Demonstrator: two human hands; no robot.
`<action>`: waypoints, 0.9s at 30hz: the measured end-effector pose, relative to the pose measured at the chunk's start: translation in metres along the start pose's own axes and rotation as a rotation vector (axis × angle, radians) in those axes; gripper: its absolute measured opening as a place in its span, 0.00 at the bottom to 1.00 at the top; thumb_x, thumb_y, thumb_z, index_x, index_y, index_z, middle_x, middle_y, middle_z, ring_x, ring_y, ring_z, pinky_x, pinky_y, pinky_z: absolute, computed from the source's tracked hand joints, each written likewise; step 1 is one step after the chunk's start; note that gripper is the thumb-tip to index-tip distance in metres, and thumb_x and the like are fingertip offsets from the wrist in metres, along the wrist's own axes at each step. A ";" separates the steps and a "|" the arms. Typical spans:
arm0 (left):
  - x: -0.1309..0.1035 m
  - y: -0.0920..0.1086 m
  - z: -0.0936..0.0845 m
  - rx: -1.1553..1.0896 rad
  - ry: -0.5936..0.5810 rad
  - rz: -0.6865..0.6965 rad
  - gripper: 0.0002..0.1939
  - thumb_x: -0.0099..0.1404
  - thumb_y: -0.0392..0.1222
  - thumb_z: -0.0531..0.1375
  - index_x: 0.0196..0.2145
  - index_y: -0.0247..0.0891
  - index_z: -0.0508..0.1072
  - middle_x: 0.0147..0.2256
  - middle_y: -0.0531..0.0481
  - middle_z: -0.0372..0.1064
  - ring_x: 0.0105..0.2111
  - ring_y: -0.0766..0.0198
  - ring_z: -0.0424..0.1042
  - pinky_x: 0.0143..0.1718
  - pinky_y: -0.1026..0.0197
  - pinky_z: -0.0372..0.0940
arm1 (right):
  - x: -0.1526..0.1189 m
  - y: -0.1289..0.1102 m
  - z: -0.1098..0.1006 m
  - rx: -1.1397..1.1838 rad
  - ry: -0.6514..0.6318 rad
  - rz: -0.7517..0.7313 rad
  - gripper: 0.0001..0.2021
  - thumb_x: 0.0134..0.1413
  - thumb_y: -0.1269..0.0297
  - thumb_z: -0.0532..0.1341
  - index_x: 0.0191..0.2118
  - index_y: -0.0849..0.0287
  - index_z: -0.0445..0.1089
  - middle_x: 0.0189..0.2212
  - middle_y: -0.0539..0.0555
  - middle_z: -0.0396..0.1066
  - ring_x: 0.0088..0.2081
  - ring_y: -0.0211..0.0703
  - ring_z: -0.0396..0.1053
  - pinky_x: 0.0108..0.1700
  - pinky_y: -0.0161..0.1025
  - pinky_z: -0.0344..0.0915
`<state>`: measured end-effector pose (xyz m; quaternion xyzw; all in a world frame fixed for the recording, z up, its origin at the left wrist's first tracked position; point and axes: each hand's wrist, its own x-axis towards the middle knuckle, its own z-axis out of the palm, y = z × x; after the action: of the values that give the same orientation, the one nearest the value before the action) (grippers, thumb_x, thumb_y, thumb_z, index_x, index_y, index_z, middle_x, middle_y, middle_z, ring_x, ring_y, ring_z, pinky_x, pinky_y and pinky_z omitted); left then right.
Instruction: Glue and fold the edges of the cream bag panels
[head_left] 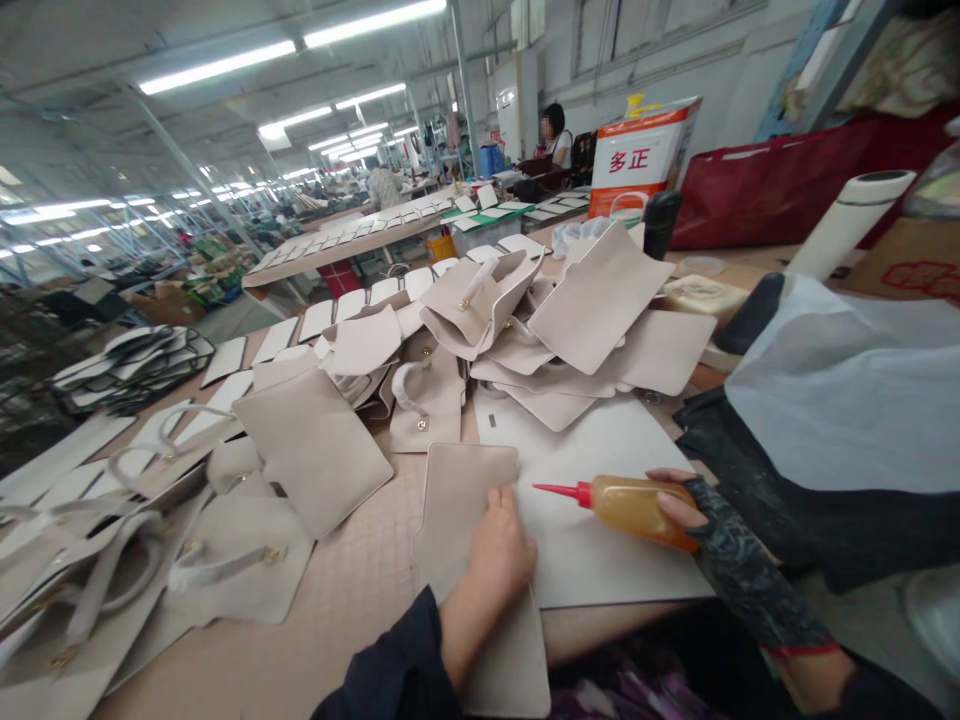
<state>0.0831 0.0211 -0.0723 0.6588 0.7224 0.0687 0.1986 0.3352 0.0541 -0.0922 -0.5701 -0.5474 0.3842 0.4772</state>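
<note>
My left hand (501,545) is curled over the right edge of a beige bag panel (465,480) that lies lengthwise in front of me, gripping it with bent fingers. In my right hand (686,500) is a squeeze bottle (637,508) of amber glue, held nearly level, its red nozzle pointing left. The nozzle tip hovers right of the panel, above a white board (600,560). A dark patterned sleeve covers my right forearm and part of that hand.
Beige bag pieces with handles are heaped behind the board (577,300) and at left (225,560). White panels (274,340) line the table's far side. At right are black cloth (757,480), a translucent plastic sheet (855,390), a white flask (847,225) and a large can (637,155). A person (556,140) sits far back.
</note>
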 end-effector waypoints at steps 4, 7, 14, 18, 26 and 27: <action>0.007 0.005 -0.001 0.031 0.003 -0.045 0.20 0.56 0.29 0.51 0.47 0.27 0.66 0.45 0.33 0.64 0.38 0.51 0.72 0.39 0.54 0.66 | 0.004 -0.022 0.003 -0.051 -0.001 -0.003 0.19 0.48 0.46 0.59 0.40 0.54 0.68 0.40 0.58 0.70 0.43 0.56 0.68 0.47 0.54 0.66; 0.019 -0.006 -0.001 -0.022 0.014 -0.060 0.17 0.58 0.28 0.48 0.44 0.27 0.68 0.43 0.34 0.67 0.39 0.52 0.72 0.40 0.53 0.66 | 0.008 -0.036 0.008 -0.085 0.054 -0.022 0.18 0.47 0.47 0.59 0.38 0.55 0.68 0.36 0.57 0.71 0.40 0.54 0.69 0.42 0.50 0.68; 0.031 -0.035 0.003 -0.332 0.082 -0.021 0.19 0.57 0.28 0.51 0.46 0.32 0.72 0.41 0.43 0.73 0.42 0.59 0.71 0.46 0.61 0.64 | 0.013 -0.029 0.026 -0.157 -0.028 -0.113 0.18 0.53 0.48 0.56 0.42 0.56 0.66 0.38 0.57 0.68 0.41 0.50 0.68 0.45 0.48 0.66; 0.029 -0.037 0.003 -0.426 0.097 -0.013 0.21 0.57 0.28 0.51 0.47 0.33 0.71 0.44 0.44 0.73 0.45 0.60 0.70 0.49 0.60 0.63 | 0.017 -0.031 0.036 -0.179 -0.038 -0.124 0.17 0.53 0.48 0.56 0.41 0.57 0.66 0.38 0.57 0.68 0.42 0.51 0.68 0.47 0.49 0.65; 0.030 -0.040 0.006 -0.548 0.089 -0.040 0.22 0.56 0.27 0.51 0.47 0.35 0.72 0.42 0.46 0.73 0.46 0.59 0.70 0.50 0.56 0.64 | 0.026 -0.042 0.051 -0.194 -0.049 -0.133 0.15 0.54 0.50 0.56 0.42 0.53 0.64 0.41 0.60 0.69 0.44 0.58 0.68 0.47 0.51 0.66; 0.030 -0.040 0.006 -0.553 0.089 -0.047 0.22 0.56 0.28 0.52 0.47 0.36 0.72 0.41 0.46 0.74 0.46 0.58 0.70 0.50 0.56 0.64 | 0.026 -0.042 0.051 -0.198 -0.056 -0.154 0.14 0.54 0.51 0.56 0.42 0.52 0.64 0.41 0.60 0.68 0.45 0.59 0.68 0.48 0.51 0.65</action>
<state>0.0470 0.0444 -0.0974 0.5587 0.6994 0.2876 0.3405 0.2780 0.0838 -0.0621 -0.5595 -0.6381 0.3063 0.4311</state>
